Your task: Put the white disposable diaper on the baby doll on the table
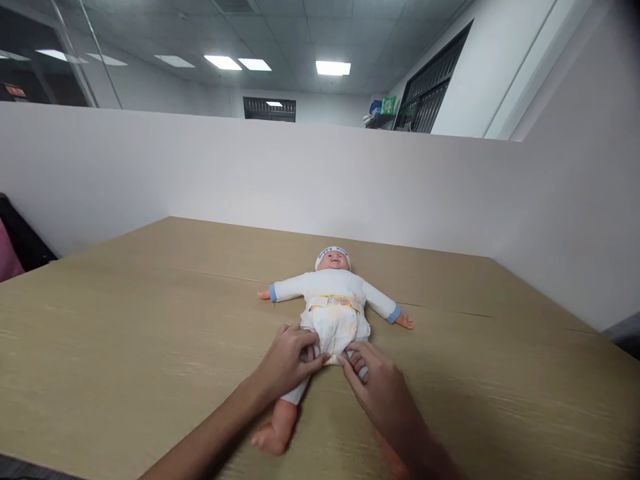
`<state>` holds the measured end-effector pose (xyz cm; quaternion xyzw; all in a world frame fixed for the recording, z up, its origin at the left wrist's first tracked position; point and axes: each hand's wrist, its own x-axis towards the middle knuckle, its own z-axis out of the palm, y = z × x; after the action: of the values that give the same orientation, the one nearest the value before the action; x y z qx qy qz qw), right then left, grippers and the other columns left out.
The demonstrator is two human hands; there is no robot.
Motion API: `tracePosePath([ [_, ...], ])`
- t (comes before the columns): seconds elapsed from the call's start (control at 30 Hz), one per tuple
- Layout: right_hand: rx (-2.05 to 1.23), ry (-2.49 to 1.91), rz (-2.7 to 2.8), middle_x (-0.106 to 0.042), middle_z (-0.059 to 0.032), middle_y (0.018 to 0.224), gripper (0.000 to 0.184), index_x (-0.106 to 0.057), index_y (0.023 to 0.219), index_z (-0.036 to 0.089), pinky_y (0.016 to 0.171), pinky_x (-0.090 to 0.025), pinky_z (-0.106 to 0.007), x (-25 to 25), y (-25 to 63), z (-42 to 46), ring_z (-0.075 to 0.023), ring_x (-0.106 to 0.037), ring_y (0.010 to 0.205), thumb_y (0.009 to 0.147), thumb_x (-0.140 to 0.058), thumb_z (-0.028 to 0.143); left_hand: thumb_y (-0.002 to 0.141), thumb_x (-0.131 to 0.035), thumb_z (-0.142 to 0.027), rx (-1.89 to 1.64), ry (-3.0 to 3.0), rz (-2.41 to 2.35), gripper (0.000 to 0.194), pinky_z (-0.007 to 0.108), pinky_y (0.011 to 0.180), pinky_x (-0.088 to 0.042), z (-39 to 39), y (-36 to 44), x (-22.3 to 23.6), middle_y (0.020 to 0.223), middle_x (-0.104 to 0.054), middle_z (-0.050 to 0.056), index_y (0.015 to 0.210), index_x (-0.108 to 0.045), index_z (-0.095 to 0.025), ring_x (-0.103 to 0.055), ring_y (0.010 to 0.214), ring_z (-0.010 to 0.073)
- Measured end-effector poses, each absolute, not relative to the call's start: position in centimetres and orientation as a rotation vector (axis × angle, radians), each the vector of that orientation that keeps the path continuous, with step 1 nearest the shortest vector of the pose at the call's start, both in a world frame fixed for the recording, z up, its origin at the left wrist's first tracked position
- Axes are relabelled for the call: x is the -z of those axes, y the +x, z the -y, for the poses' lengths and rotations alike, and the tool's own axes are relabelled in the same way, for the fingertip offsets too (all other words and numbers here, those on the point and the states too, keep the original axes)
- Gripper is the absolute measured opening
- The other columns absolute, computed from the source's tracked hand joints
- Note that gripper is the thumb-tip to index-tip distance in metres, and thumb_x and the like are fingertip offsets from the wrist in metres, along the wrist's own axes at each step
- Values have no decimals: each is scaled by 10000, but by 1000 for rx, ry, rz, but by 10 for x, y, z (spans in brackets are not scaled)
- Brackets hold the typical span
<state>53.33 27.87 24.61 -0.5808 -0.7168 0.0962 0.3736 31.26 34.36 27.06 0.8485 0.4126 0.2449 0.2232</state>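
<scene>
From where I'm driving this, my left hand (pixel 289 357) sits just below the center of the frame, thumb and fingers pinching the lower edge of a white diaper (pixel 334 332). My right hand (pixel 383 380) is a bit further right, doing pretty much the same, thumb and fingertips closed on the other side of that edge, so neither one is loose. The diaper is around the hips of a baby doll (pixel 334 283), with an orange printed strip (pixel 337 301) across its waist. The doll lies on its back around the middle of the frame, head pointing away from me and arms flung out to both sides, white top with blue cuffs (pixel 394 314), lettered white headband (pixel 333 252) on. One bare foot (pixel 273 437) pokes out at bottom center, next to my left forearm; the other leg is mostly hidden behind my right arm. All of it's on a wood-look table (pixel 150 347) filling the lower half. Behind that there's a white partition (pixel 300 173) running across the frame, then ceiling lights (pixel 333 68) up top, a green package (pixel 389 105) upper right of center, and something pink (pixel 7 250) at the left edge.
</scene>
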Motion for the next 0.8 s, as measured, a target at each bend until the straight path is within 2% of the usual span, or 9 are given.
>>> tracePosePath([
  [0.1, -206, -1474, 1886, -709, -51, 992, 148, -728, 1098, 240, 735, -565, -338, -243, 532, -274, -232, -744, 823, 1085, -599, 311, 993, -750, -346, -733, 2354, -1078, 296, 379, 890, -363, -344, 309, -267, 834, -702, -9, 787, -590, -206, -605, 919, 222],
  [0.23, -275, -1451, 1887, -703, -68, 1141, 181, -709, 1202, 260, 814, -604, -345, -246, 528, -267, -235, -754, 952, 1082, -573, 272, 1012, -717, -326, -857, 2389, -995, 187, 389, 930, -392, -342, 307, -265, 1080, -709, 37, 887, -635, -214, -605, 1024, 236],
  [0.3, -334, -1426, 1877, -698, -76, 1218, 212, -687, 1249, 264, 907, -614, -360, -249, 527, -265, -243, -746, 1064, 1076, -564, 252, 1017, -702, -313, -891, 2381, -979, 153, 394, 952, -404, -341, 306, -265, 1159, -700, 49, 914, -641, -218, -599, 1079, 247],
  [0.4, -364, -1394, 1851, -686, -94, 1329, 235, -664, 1278, 258, 1062, -584, -408, -252, 526, -262, -270, -702, 1234, 1061, -574, 250, 1017, -689, -297, -873, 2362, -988, 140, 397, 946, -412, -340, 307, -266, 1146, -706, 38, 915, -625, -225, -588, 1062, 249],
  [0.47, -382, -1387, 1841, -693, -102, 1345, 243, -656, 1286, 256, 1093, -568, -425, -252, 525, -262, -281, -688, 1265, 1053, -584, 267, 1019, -673, -299, -830, 2352, -992, 166, 399, 931, -412, -340, 308, -267, 1085, -710, 29, 891, -598, -226, -576, 1032, 252],
  [0.57, -436, -1430, 1829, -738, -95, 1196, 209, -663, 1223, 251, 984, -589, -411, -251, 525, -264, -282, -716, 1136, 1035, -612, 325, 996, -678, -321, -792, 2281, -1036, 179, 400, 921, -424, -340, 310, -266, 976, -671, 28, 883, -572, -231, -563, 1002, 260],
  [0.63, -473, -1501, 1793, -737, -71, 1023, 174, -660, 1122, 245, 848, -583, -386, -250, 526, -268, -267, -722, 962, 1022, -621, 382, 960, -702, -319, -827, 2184, -1076, 136, 399, 937, -441, -341, 310, -264, 1007, -647, 32, 975, -593, -240, -562, 1019, 263],
  [0.7, -521, -1569, 1720, -699, -28, 859, 193, -628, 1057, 245, 733, -547, -355, -250, 529, -274, -239, -695, 790, 1010, -620, 432, 934, -727, -318, -884, 2076, -1068, 232, 396, 963, -458, -342, 309, -260, 1098, -631, 44, 1090, -573, -244, -560, 1056, 258],
  [0.8, -586, -1591, 1585, -702, 14, 784, 265, -570, 1083, 249, 644, -502, -316, -252, 536, -281, -196, -641, 636, 980, -656, 478, 921, -767, -367, -954, 1944, -1009, 355, 363, 950, -482, -345, 308, -253, 1105, -573, 32, 1077, -471, -250, -534, 1022, 221],
])
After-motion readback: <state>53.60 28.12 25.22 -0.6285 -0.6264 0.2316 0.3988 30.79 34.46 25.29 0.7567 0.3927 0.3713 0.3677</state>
